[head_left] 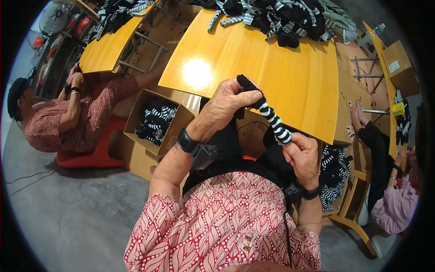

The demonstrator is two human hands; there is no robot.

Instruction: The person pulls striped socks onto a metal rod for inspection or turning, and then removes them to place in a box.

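A narrow knitted piece [272,119], sock-like with black and white stripes and a plain black end, is stretched slantwise between my two hands in front of the near table edge. My left hand [230,99] grips its upper, black end, thumb laid along the top. Lower and to the right, my right hand [302,153] pinches the striped end between thumb and fingers. Both hands are in the air above my lap. Whether it is a sock, a glove or another knit cannot be told.
A yellow table [290,86] lies ahead, with a heap of striped and black knits [281,18] at its far side. Cardboard boxes of knits stand at my left [156,120] and right [333,174]. People sit at other tables on both sides.
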